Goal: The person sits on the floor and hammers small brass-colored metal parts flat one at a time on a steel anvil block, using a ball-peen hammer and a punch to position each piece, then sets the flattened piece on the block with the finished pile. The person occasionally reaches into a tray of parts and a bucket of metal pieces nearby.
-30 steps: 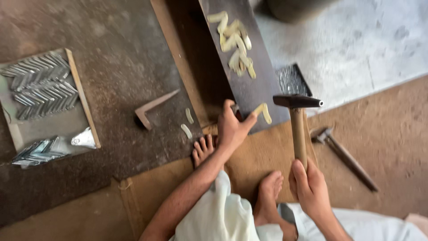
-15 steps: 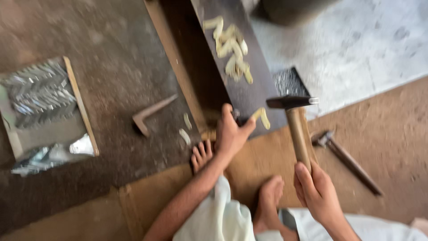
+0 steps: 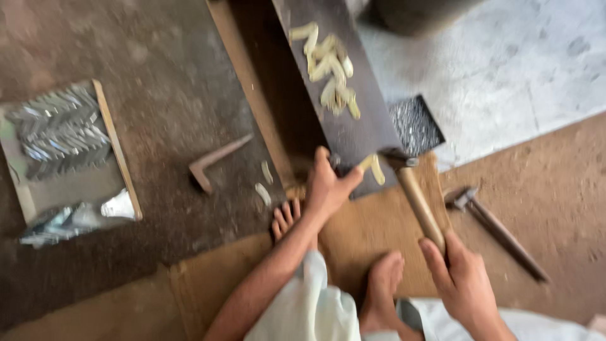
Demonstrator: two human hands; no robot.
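My right hand (image 3: 464, 284) grips the wooden handle of a hammer (image 3: 413, 192), whose metal head is down at the near end of a long dark board (image 3: 356, 136). My left hand (image 3: 325, 186) rests on that near end, its fingers pinching a small pale curved piece (image 3: 374, 169) against the board. More pale curved pieces (image 3: 328, 72) lie in a loose heap further up the board. My two bare feet show below, one beside the left wrist.
A second hammer (image 3: 495, 230) lies on the brown mat at right. A small dark tray of nails (image 3: 413, 125) sits beside the board. At left stand a box of silvery metal pieces (image 3: 60, 132) and a wooden angle piece (image 3: 214, 163).
The hammer has swung down from upright, its head dropping towards the pale piece by my left hand. The view has shifted slightly; my left hand stays on the board.
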